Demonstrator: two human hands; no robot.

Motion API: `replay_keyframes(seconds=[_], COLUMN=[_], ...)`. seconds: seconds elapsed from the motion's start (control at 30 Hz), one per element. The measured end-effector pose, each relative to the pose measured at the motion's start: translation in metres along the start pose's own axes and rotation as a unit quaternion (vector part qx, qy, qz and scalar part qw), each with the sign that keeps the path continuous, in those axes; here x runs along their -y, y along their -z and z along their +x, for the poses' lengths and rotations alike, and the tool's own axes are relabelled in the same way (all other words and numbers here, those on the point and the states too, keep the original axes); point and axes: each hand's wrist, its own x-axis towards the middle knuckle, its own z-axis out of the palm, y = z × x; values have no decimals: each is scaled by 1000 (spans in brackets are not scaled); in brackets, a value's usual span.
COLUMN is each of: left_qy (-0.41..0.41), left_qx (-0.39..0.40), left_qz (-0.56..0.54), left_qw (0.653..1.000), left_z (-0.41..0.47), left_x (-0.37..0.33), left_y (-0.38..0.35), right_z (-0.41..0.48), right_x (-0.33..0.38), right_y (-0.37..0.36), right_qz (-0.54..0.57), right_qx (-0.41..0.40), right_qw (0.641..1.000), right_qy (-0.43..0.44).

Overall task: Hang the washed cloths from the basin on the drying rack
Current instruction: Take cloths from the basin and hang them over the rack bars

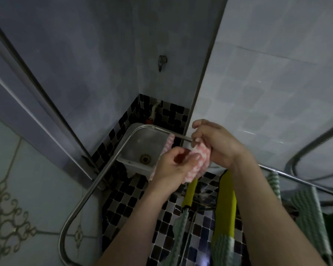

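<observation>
My left hand (171,167) and right hand (217,144) both grip the pink cloth (204,152), bunched at the far rail of the drying rack (105,169).

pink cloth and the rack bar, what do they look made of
Pink cloth: looks like soft plush microfibre or terry, matte; its fluffy pink-and-white checked pile bunches softly. Rack bar: probably stainless or chromed steel tube; smooth, silvery, with a bright highlight along it.

Left hand (171,167) and right hand (218,144) grip a pink checked cloth (204,164) on the drying rack (105,169) rail.
</observation>
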Motion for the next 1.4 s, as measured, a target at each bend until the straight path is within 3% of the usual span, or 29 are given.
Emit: replay_keyframes(seconds=[0.07,0.13,0.3,0.47,0.53,0.63,0.7,0.83,0.9,0.97,1.0,1.07,1.17,1.27,1.33,1.4], left_qy=[-2,-13,-87,-150,-178,-249,-278,-253,-242,-233,-225,-217,-190,-113,-79,-40], left_qx=[-21,-38,-99,-122,-138,-178,-201,-152,-129,-122,-121,-129,-132,-57,-4,22], left_qz=[-32,-72,-45,32,123,265,274,193,209,231,236,248,235,211,208,231], left_qw=[999,997,990,981,966,914,899,936,939,937,938,935,944,969,975,972], left_z=[-9,-15,-41,-63,-71,-80,-86,-97,-100,-103,-105,-111,-118,-127,-135,-141], left_x=[-7,-14,-34,-46,-48,-50,-56,-72,-73,-68,-65,-60,-51,-41,-34,-23], left_y=[-1,6,24,31,37,48,53,57,60,66,69,75,85,95,98,98], right_z=[-17,-29,-68,-93,-100,-107,-110,-108,-104,-97,-92,-85,-78,-73,-64,-54], right_x=[-2,-4,-4,6,9,8,4,-6,-10,-16,-20,-31,-49,-60,-63,-66], right_y=[5,13,20,10,5,-1,-4,-7,-9,-11,-11,-12,-12,-8,-6,-9], right_qz=[42,9,-138,-436,-447,-386,-348,-396,-473,-498,-491,-407,-170,-20,-13,-74], right_qx=[43,60,-1,-8,-23,-35,-30,-17,8,31,38,70,116,118,114,103], right_qw=[998,997,978,883,867,884,895,879,847,839,846,898,976,992,993,992], right_qy=[12,55,155,174,218,262,276,264,242,216,204,154,65,40,30,19])
